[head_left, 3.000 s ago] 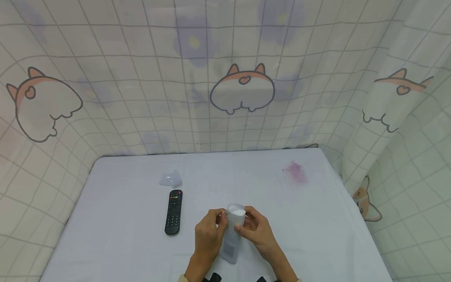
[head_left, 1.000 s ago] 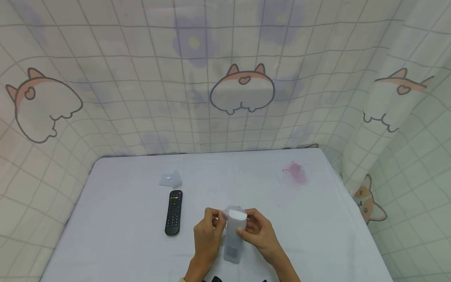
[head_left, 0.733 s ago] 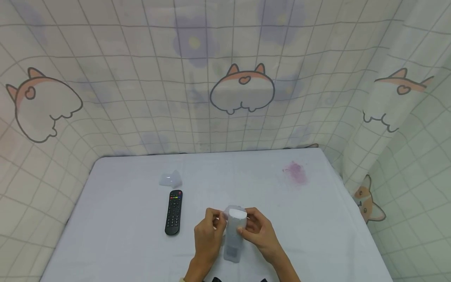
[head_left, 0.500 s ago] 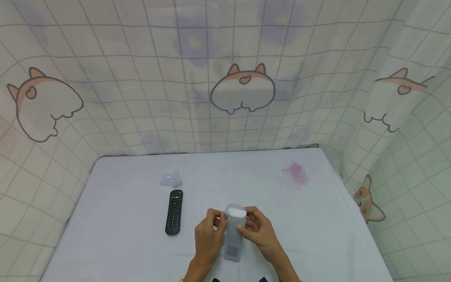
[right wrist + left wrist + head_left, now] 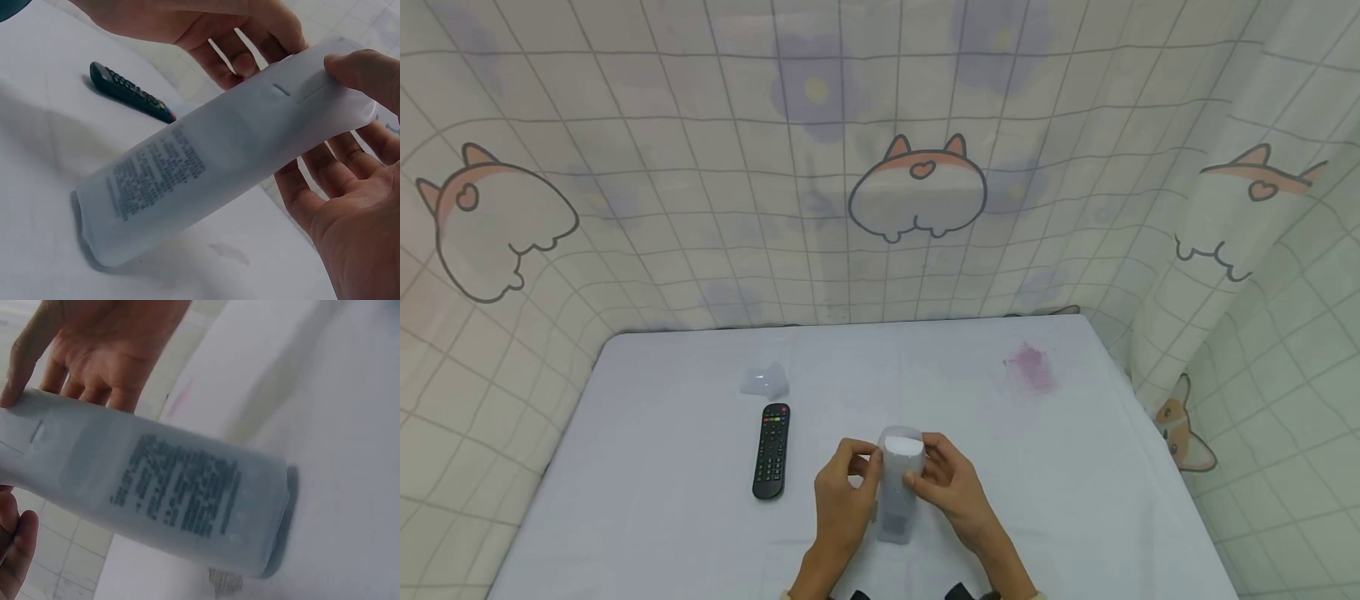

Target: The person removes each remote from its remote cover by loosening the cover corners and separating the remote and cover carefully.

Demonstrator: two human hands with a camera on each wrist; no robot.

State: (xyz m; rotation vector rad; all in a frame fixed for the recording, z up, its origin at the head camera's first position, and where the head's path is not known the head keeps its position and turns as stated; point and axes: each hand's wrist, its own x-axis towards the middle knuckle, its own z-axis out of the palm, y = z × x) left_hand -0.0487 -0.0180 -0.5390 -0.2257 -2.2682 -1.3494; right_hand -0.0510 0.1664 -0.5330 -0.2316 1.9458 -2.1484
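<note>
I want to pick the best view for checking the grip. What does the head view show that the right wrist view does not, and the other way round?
Only the head view shows the pink stain on the table, the crumpled clear plastic and the patterned curtain.

Only the right wrist view shows the printed text on the white remote, with its lower end on the table.

Both show the left hand and right hand holding the white remote, and the black remote.

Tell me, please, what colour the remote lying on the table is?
Black remote, with coloured buttons at its far end; the head view shows it best.
</note>
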